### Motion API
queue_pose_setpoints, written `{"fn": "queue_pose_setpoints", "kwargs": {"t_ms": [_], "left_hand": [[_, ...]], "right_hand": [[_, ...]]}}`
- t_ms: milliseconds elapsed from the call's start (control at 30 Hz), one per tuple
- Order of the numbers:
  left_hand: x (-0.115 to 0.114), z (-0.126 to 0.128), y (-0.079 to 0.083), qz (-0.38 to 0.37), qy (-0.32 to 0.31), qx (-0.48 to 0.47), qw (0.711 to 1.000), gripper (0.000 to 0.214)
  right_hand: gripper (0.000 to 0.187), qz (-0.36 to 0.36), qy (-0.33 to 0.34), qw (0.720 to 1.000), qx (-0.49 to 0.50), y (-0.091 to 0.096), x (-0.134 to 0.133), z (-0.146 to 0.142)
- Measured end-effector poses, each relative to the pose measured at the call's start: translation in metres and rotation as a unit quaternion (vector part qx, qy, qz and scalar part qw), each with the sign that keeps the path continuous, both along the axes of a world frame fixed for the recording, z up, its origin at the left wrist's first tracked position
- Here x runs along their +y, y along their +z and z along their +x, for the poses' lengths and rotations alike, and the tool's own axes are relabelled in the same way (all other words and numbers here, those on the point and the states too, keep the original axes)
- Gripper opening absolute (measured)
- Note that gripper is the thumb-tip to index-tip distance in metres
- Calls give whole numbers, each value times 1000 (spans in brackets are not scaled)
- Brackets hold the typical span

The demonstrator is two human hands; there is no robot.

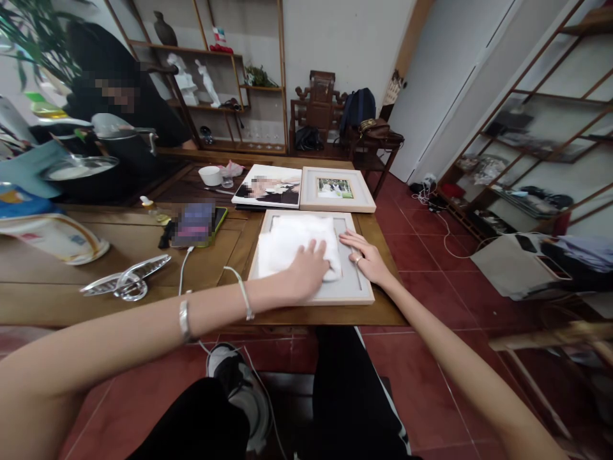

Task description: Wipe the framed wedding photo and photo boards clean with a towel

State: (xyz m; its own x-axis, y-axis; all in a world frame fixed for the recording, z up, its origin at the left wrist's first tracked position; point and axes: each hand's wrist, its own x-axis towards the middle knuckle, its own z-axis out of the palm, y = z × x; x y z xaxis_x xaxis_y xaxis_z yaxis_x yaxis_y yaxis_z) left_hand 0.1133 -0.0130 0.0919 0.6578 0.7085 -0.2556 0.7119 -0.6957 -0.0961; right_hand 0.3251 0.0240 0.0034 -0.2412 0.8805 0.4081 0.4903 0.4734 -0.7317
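Observation:
A pale picture frame (352,291) lies flat at the near right corner of the wooden table (119,243). A white cloth (292,239) is spread over its glass. My left hand (309,268) presses flat on the cloth's near right part, fingers stretched out. My right hand (366,255), wearing a ring, rests flat on the frame's right border, fingers extended, beside the cloth.
Behind lie a second framed photo (338,188) and a photo print (268,185). A phone (196,223) with a cable, a metal ornament (124,281), a white bowl (209,175) and printed bags (52,233) sit on the table. Another person (115,96) sits at the far left. Shelves (536,140) stand right.

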Motion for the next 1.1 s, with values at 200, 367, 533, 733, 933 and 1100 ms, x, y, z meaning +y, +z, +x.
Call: {"fn": "queue_pose_setpoints", "kwargs": {"t_ms": [200, 367, 533, 733, 933, 1100], "left_hand": [[-70, 6, 20, -39, -68, 19, 997, 39], [-23, 5, -9, 27, 10, 5, 1000, 40], [56, 6, -24, 81, 37, -63, 994, 41], [73, 23, -25, 78, -10, -79, 994, 44], [38, 33, -11, 14, -4, -61, 998, 43], [1, 28, 2, -16, -11, -43, 999, 42]], "right_hand": [[54, 1, -2, 1000, -9, 0, -1, -1], [53, 9, 6, 1000, -14, -1, 0, 1], [47, 17, 14, 999, -23, 0, 1, 2], [59, 6, -11, 1000, -14, 1, -1, 1], [51, -18, -17, 1000, 20, 5, -7, -2], [57, -17, -2, 1000, 18, 2, -6, 0]]}}
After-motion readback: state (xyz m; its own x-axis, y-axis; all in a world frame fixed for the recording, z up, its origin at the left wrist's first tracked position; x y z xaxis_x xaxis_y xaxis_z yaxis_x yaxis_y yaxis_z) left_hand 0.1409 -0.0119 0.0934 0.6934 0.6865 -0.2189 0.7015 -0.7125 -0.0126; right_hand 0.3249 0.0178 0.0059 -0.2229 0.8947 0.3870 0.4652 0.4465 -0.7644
